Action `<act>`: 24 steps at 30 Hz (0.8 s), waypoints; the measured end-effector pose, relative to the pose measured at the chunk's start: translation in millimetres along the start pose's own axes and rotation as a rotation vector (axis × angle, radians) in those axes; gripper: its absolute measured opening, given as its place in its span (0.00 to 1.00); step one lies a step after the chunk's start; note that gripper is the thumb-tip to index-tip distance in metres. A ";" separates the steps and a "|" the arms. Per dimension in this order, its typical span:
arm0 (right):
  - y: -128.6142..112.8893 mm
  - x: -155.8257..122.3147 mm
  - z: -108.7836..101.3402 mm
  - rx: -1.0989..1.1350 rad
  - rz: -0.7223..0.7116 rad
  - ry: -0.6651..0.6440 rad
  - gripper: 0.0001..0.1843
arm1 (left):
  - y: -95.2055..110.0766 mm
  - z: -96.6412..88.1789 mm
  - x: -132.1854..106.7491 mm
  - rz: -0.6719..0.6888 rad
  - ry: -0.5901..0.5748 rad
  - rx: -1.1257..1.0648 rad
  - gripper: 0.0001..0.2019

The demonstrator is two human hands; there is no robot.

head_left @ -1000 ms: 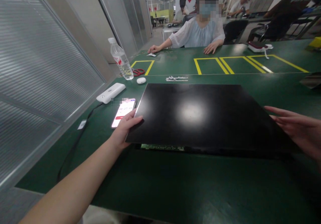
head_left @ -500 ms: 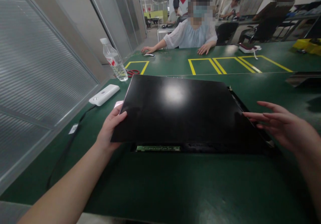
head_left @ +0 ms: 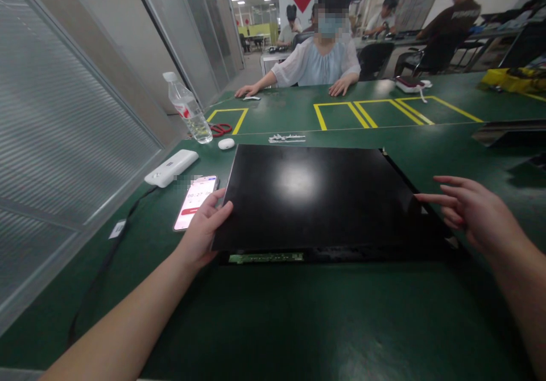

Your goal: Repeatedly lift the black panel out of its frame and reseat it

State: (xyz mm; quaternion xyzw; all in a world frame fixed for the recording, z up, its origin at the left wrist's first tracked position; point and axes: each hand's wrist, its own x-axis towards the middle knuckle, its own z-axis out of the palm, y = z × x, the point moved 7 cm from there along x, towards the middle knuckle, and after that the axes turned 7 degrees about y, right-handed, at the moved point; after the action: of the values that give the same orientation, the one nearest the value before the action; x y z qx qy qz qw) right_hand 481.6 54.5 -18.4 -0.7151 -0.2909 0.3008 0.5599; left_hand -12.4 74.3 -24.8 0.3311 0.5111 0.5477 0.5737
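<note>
A flat black display panel [head_left: 315, 205] lies over a dark frame on the green table, its left side tilted up. My left hand [head_left: 207, 224] grips the panel's left edge, thumb on top and fingers beneath. Beside the right edge is my right hand [head_left: 473, 207], fingers spread, with one fingertip at the panel's edge. A green circuit board strip [head_left: 267, 257] shows under the near edge. Whatever else lies beneath the panel is hidden.
Left of the panel are a lit phone [head_left: 196, 202], a white power bank [head_left: 171, 168] with a black strap, a water bottle [head_left: 187, 108], red-handled scissors [head_left: 222, 129] and a small white case [head_left: 226, 144]. Metal strips [head_left: 287, 139] lie behind it. A masked person [head_left: 318, 57] sits opposite.
The panel's raised left side has come down and shifted right, with my left hand still on it. The phone, small white case and metal strips now show more fully.
</note>
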 end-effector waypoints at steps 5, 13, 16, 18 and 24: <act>-0.9 -0.3 -3.7 -0.016 0.005 0.047 0.17 | -2.7 6.7 3.7 -0.031 -0.006 0.022 0.33; 5.2 2.2 -2.2 -0.044 -0.017 0.027 0.19 | -4.7 5.6 4.6 -0.081 0.030 0.008 0.28; 7.4 3.8 -2.8 -0.052 -0.025 0.029 0.19 | -5.5 5.3 4.1 -0.099 0.038 0.030 0.26; 8.2 4.2 -3.0 -0.056 -0.027 0.033 0.19 | -5.9 6.7 3.9 -0.107 0.027 0.047 0.26; 10.0 3.3 -3.9 -0.079 -0.041 0.036 0.22 | -6.1 10.9 5.3 -0.127 0.025 0.047 0.27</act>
State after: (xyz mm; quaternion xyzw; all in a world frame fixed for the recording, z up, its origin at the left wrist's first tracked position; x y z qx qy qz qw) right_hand 487.5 52.5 -27.8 -0.7359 -0.3068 0.2648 0.5425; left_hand -0.9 80.2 -28.9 0.3044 0.5507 0.5022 0.5932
